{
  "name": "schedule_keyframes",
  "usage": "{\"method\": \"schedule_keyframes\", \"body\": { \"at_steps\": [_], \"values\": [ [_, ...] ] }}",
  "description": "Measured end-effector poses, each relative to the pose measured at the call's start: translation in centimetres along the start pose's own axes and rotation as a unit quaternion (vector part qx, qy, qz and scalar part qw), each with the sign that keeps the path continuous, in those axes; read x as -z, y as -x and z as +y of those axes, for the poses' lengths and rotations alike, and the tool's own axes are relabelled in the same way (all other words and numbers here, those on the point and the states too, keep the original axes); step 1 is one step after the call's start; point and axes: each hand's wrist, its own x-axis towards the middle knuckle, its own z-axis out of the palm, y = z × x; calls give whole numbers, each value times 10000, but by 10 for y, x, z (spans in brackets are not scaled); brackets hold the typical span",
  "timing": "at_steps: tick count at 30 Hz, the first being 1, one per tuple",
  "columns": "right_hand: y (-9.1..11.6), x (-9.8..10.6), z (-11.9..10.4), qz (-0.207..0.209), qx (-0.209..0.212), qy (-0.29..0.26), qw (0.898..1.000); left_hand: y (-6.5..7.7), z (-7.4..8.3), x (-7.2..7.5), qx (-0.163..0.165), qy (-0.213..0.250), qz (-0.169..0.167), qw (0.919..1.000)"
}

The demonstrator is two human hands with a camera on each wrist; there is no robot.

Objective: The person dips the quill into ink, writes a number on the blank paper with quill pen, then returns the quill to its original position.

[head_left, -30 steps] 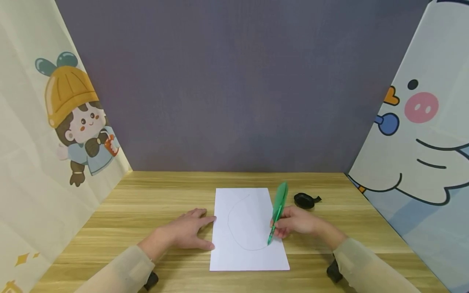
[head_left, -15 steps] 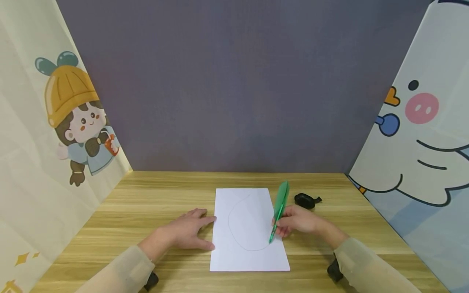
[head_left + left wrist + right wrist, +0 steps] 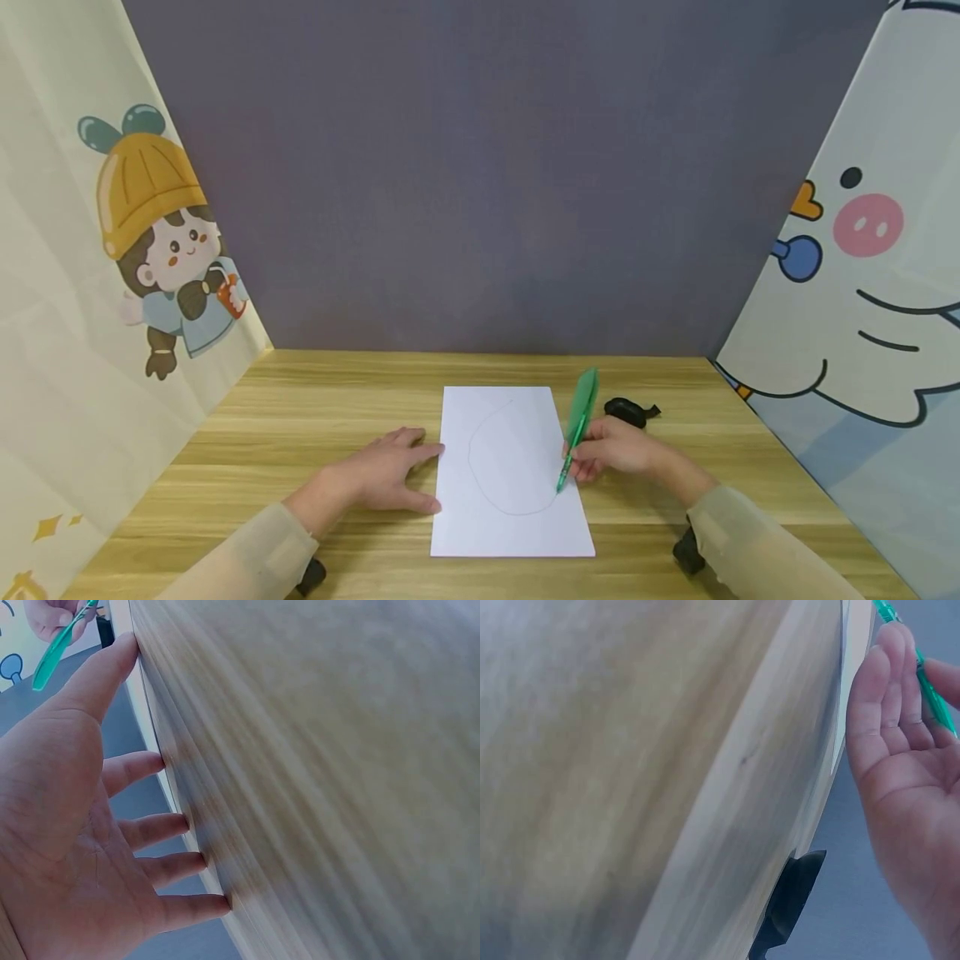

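Observation:
My right hand (image 3: 613, 447) pinches a green pen (image 3: 574, 446) topped by a flat green feather-like piece. The pen leans, its tip on the right part of a white sheet of paper (image 3: 457, 533). A thin curved line (image 3: 471, 467) runs from the sheet's upper middle down the left and round the bottom to the tip. My left hand (image 3: 386, 473) rests on the table with fingers spread, thumb and index fingertip at the sheet's left edge. In the left wrist view its straight fingertips (image 3: 219, 902) touch the tabletop. The right wrist view shows the pen (image 3: 934, 697) between curled fingers.
A small black object with a short tail (image 3: 628, 412) lies on the wooden table (image 3: 337, 383) behind my right hand. A grey panel (image 3: 487, 183) stands along the back. Cloths printed with cartoons hang at left (image 3: 52, 275) and right (image 3: 900, 350).
My right hand has moved slightly right and away from me with the pen, and the drawn line has grown up the right side. The left hand stays in place.

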Motion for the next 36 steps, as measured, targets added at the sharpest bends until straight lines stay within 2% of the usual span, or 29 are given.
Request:
{"method": "schedule_keyframes", "body": {
  "at_steps": [18, 36],
  "values": [
    [-3, 8, -1, 270, -86, 201, 9994, 2, 2, 1, 55, 37, -9, 10000],
    [-10, 11, 1, 816, -175, 261, 9962, -1, -2, -2, -9, 0, 24, 10000]
  ]
}}
